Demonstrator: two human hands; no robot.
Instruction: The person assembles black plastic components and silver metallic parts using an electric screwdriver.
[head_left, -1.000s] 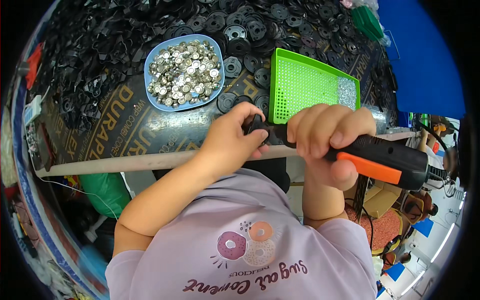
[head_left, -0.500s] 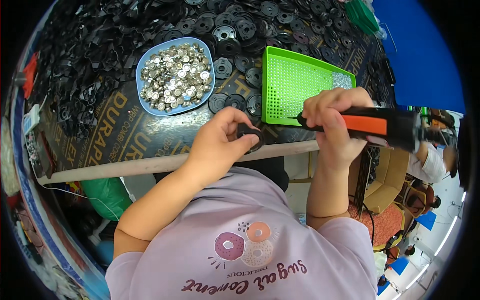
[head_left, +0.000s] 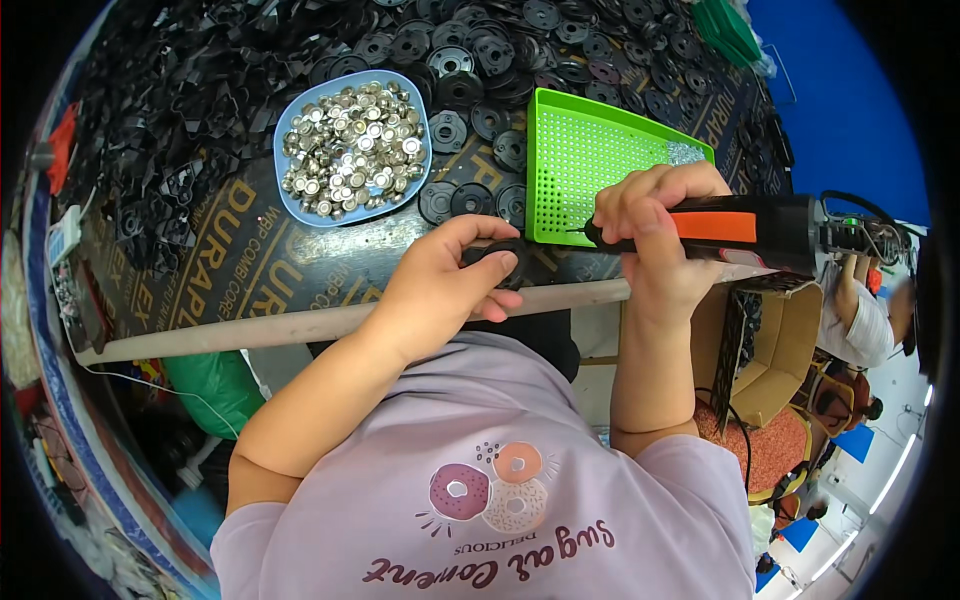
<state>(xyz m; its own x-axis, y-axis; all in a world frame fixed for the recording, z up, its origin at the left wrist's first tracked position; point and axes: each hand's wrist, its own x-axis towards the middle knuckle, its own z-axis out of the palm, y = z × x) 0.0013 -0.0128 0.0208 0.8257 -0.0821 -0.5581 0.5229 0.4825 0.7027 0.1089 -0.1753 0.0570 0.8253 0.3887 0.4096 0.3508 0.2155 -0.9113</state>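
Observation:
My left hand (head_left: 450,275) is closed on a small round black plastic part (head_left: 497,258), held just above the table's front edge. Its fingers cover much of the part. In my right hand (head_left: 655,215) is a black and orange electric screwdriver (head_left: 745,232), lying sideways with its thin bit pointing left toward the left hand. The bit's tip is over the near edge of a green perforated tray (head_left: 580,140). A pile of small silver screws (head_left: 686,153) lies at the tray's right end, partly behind the right hand.
A blue bowl (head_left: 281,150) full of silver metal caps stands left of the tray. Round black discs (head_left: 490,55) and dark angular pieces (head_left: 160,130) heap along the back and left of the table. A cardboard box (head_left: 785,350) and another person (head_left: 858,315) are at right.
The left hand has turned the black part, and its lower fingers now show beneath. My right hand and the screwdriver have shifted slightly left and up.

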